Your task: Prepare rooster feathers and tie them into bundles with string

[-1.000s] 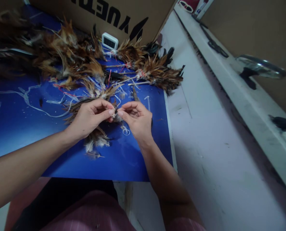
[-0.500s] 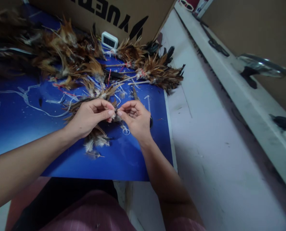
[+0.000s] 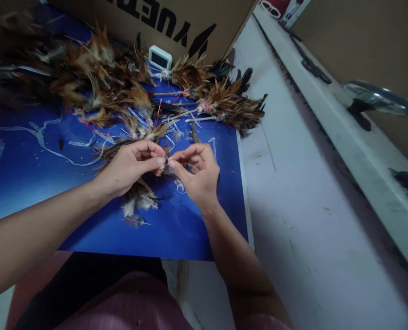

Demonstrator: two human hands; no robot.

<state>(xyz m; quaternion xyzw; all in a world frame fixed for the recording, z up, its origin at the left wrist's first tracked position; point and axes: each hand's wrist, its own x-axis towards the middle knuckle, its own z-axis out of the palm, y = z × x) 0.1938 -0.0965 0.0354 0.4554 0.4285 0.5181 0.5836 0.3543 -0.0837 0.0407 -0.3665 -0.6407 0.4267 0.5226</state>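
Over the blue table (image 3: 186, 233), my left hand (image 3: 130, 165) pinches a small feather tuft (image 3: 162, 168) between thumb and forefinger. Brown feather ends (image 3: 104, 150) stick out behind that hand; whether they join the tuft is hidden. My right hand (image 3: 198, 172) has thumb and forefinger pressed together right at the tuft's tip, almost touching the left fingertips. What lies in this pinch is too small to make out. Pale fluffy feathers (image 3: 135, 206) lie just below my left wrist. A clear curled strip (image 3: 180, 186) rests beside my right hand.
Heaps of brown feathers (image 3: 97, 73) cover the table's back left. Tied feather bundles (image 3: 224, 103) lie at the back right, near a small white digital timer (image 3: 160, 58) and a cardboard box (image 3: 176, 23). Clear plastic strips (image 3: 40, 135) are scattered at left. A wall stands right of the table.
The view has shifted slightly. My right hand's fingers have spread a little from the palm, while both pinches stay together at the tuft.
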